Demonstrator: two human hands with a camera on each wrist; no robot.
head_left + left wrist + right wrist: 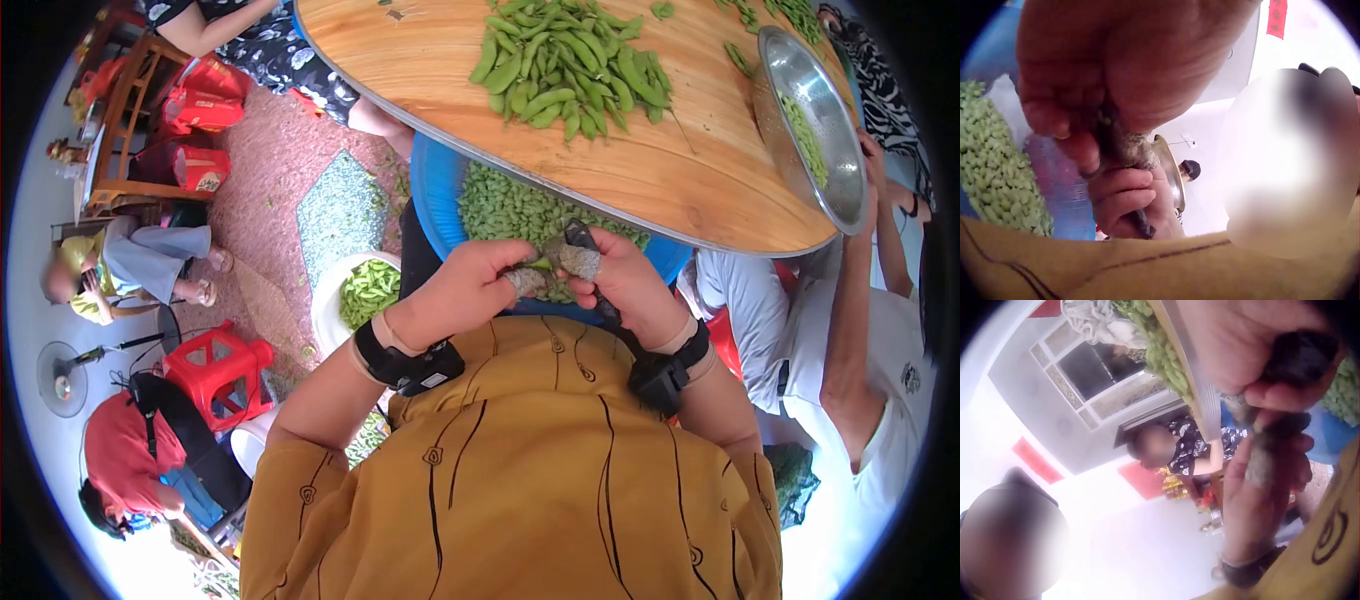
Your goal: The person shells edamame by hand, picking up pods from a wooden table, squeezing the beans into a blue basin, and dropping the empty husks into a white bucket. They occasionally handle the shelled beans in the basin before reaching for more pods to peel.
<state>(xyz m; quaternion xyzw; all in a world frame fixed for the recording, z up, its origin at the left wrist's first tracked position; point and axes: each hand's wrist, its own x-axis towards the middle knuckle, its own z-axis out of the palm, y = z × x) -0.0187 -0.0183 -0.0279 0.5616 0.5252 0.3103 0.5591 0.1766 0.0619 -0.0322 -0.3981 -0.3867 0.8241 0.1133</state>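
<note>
In front of the person's belly, the left hand (462,288) and the right hand (632,280) meet over a blue basin (432,190) of shelled green beans (520,205). A green bean pod (541,266) is pinched in the left fingertips, right at the right thumb. The right hand grips a black tool (606,308), whose dark end also shows below the fingers in the left wrist view; its working end is hidden. Grey wrapping (579,262) covers the right thumb, and similar wrapping (1260,467) is on a left digit.
A round wooden table (400,60) overhangs the basin, bearing a heap of pods (570,70). At its right edge a person's hand holds a tilted metal bowl (845,150). A white bucket of pods (368,292) and a red stool (218,368) stand left. Other people sit around.
</note>
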